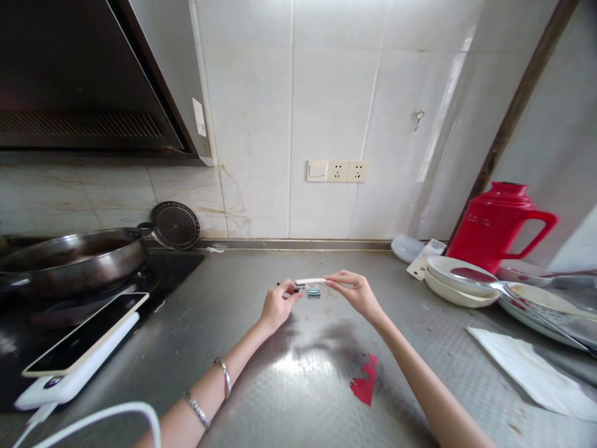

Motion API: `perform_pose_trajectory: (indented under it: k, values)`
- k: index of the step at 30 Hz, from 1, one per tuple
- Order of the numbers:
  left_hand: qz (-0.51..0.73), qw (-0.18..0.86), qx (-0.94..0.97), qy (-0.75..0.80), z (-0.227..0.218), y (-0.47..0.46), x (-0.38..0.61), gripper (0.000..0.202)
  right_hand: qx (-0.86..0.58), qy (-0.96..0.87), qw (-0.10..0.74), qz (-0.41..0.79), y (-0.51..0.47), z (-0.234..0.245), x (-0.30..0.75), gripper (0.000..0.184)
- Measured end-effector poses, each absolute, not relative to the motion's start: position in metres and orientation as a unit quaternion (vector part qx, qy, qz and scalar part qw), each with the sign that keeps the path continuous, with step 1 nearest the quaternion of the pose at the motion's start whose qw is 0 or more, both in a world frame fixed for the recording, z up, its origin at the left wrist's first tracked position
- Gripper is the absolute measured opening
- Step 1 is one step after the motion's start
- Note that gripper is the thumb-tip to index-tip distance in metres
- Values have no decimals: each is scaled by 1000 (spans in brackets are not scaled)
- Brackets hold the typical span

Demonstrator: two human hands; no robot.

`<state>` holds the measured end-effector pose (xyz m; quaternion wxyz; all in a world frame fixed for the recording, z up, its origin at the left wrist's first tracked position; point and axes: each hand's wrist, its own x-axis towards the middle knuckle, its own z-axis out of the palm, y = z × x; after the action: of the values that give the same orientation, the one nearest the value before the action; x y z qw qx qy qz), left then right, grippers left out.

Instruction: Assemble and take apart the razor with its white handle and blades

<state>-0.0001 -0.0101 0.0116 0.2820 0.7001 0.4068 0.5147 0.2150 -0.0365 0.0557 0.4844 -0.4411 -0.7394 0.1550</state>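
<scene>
White strip (311,281), just one, is held over the worktop (237,280), clamped in the grip of the right hand (355,293). The left hand (277,307) has its grip pinched on one small dark piece (297,290), mostly hidden. One green piece (314,292) shows below the strip; whether they touch, I cannot tell. One pan (84,264) is cut off.

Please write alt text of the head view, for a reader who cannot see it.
A person's right hand holds one end of a flat, narrow white strip over a grey metal counter, while the left hand pinches a small dark object near the strip's other end. A round metal pan stands at left, a red handled jug at right.
</scene>
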Motion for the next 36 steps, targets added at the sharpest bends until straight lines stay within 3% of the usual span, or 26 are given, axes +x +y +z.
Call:
perform_pose_trajectory:
  k: [36]
  values:
    - [510, 254, 720, 397, 14, -12, 1, 19, -403, -730, 530, 155, -35, 48, 216, 22]
